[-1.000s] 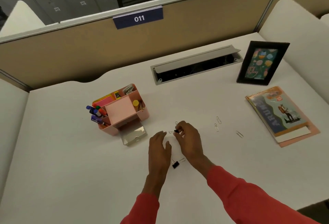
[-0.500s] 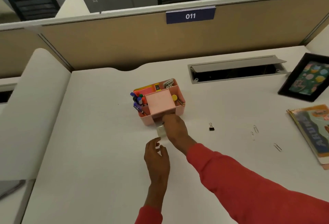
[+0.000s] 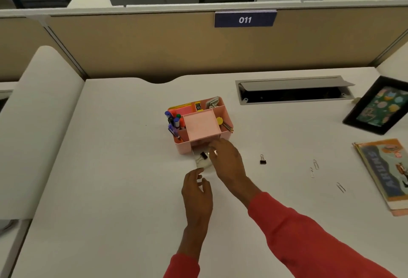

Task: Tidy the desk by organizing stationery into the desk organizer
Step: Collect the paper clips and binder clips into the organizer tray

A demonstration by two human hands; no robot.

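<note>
The pink desk organizer (image 3: 225, 114) stands mid-desk and holds several markers, sticky notes and clips. Its clear drawer (image 3: 204, 164) is pulled out toward me. My right hand (image 3: 227, 160) reaches over the drawer, its fingertips pinching the wire handles of a black binder clip (image 3: 203, 155) that rests low inside the drawer. My left hand (image 3: 196, 191) sits just in front of the drawer with thumb and fingers apart, the thumb tip at the drawer's front edge. A second black binder clip (image 3: 262, 160) lies on the desk to the right. Three paper clips (image 3: 316, 164) are scattered farther right.
A notebook (image 3: 388, 174) lies at the right edge and a black picture frame (image 3: 379, 105) stands behind it. An open cable tray (image 3: 293, 91) is set into the desk at the back right. A tan partition (image 3: 154, 41) closes off the rear.
My right hand picked a binder clip off the desk and carried it left into the open drawer. My left hand followed to the drawer's front. The view swung left.
</note>
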